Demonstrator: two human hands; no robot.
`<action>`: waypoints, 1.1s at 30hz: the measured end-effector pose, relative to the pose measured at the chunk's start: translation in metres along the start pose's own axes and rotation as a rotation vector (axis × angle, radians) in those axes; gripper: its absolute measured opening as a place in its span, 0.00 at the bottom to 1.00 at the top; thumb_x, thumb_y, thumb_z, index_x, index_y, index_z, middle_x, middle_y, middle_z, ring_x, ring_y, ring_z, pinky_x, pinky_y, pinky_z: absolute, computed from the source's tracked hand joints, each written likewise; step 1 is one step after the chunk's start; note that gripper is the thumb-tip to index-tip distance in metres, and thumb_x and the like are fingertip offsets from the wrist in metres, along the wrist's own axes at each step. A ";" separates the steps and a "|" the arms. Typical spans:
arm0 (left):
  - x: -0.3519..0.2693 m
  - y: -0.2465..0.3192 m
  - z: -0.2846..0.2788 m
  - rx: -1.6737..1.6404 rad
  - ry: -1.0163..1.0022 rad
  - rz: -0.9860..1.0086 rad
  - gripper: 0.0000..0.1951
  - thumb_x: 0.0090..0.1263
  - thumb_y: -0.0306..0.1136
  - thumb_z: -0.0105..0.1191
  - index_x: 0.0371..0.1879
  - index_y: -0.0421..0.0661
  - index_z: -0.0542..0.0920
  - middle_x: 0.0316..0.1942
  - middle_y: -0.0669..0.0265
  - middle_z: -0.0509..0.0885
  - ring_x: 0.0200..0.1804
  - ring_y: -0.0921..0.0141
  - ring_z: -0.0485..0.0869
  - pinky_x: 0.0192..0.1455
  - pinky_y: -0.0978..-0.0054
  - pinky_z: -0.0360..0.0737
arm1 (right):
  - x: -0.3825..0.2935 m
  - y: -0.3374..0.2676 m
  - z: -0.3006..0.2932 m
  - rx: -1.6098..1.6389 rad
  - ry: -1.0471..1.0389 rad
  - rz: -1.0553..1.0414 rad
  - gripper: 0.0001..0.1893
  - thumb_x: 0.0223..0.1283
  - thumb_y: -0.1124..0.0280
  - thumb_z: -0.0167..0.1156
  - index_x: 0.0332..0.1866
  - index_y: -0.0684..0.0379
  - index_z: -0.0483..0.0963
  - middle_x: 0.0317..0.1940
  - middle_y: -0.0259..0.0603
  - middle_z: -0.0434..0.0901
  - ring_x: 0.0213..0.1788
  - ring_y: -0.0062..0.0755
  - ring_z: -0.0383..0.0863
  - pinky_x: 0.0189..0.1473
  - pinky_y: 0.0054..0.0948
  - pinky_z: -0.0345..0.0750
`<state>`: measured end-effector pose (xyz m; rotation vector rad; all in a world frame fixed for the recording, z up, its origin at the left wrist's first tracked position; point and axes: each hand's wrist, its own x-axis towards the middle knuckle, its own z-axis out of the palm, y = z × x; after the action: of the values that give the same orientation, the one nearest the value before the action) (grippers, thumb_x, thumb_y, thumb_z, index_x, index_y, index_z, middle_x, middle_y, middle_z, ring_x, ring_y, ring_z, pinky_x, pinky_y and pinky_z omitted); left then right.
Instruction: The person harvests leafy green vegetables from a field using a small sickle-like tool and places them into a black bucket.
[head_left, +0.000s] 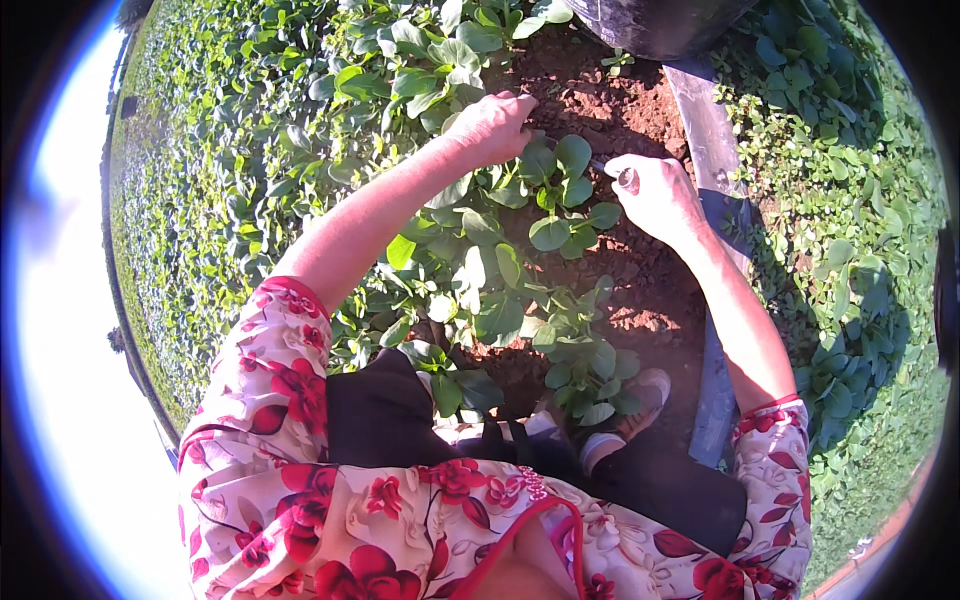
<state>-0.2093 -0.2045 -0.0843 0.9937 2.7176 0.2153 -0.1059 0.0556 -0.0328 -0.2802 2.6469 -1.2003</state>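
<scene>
My left hand is curled at the edge of the leafy green plants, over the bare soil; whether a stem or leaf lies in its fingers cannot be told. My right hand is closed around a small tool, whose round handle end shows at the palm and whose thin tip points left. Between the hands stand round-leaved green plants, with more leaves just below. Reddish-brown soil lies beyond and beside them.
A dark plastic container stands at the top, on or beside a pale strip running along the soil at right. Dense greenery spreads left and right. My shoe is near low plants.
</scene>
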 end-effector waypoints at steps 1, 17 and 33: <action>-0.008 0.010 0.004 -0.029 -0.052 0.000 0.15 0.60 0.39 0.57 0.41 0.44 0.79 0.46 0.57 0.79 0.54 0.57 0.77 0.55 0.60 0.76 | -0.006 -0.001 -0.003 -0.020 -0.096 0.008 0.11 0.54 0.75 0.58 0.43 0.58 0.81 0.23 0.49 0.80 0.27 0.40 0.83 0.32 0.33 0.77; -0.075 0.007 0.002 0.226 -0.093 0.075 0.10 0.51 0.33 0.56 0.31 0.46 0.82 0.44 0.63 0.78 0.53 0.66 0.73 0.52 0.64 0.68 | -0.006 0.001 0.033 -0.075 -0.145 0.093 0.11 0.54 0.74 0.60 0.44 0.57 0.79 0.23 0.46 0.80 0.28 0.39 0.83 0.33 0.33 0.78; -0.063 0.001 0.035 0.326 0.106 0.030 0.06 0.52 0.36 0.53 0.22 0.50 0.82 0.33 0.66 0.79 0.45 0.65 0.75 0.50 0.62 0.66 | -0.002 -0.004 0.063 0.051 -0.117 0.272 0.11 0.51 0.77 0.55 0.40 0.61 0.80 0.23 0.46 0.79 0.27 0.38 0.81 0.33 0.32 0.76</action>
<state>-0.1527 -0.2427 -0.1073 1.1350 2.8962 -0.1819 -0.0863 0.0086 -0.0703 0.0187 2.4538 -1.1236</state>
